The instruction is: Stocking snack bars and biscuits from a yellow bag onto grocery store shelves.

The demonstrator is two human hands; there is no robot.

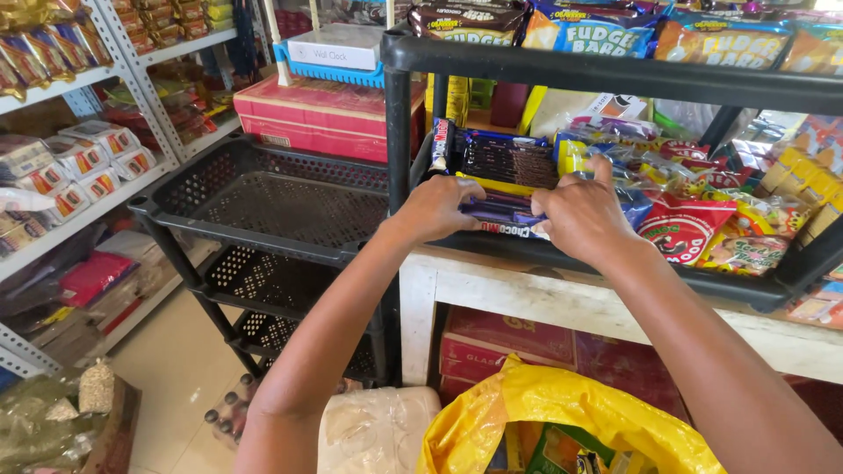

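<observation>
My left hand (436, 209) and my right hand (583, 218) both grip a flat purple snack packet (502, 211) at the front edge of a black plastic shelf (746, 288). The packet lies on a stack of similar dark biscuit packs (507, 158). To the right of my right hand are red snack bags (683, 226) and other bright sweets packets. The shelf above holds blue and brown bar packets (590, 31).
A bare black perforated rack (263, 202) stands to the left, with two lower tiers. A yellow plastic bag (562, 426) with packets sits below me. A red box (320, 114) lies behind the rack, and white metal shelving (79, 175) with packaged goods lines the left wall.
</observation>
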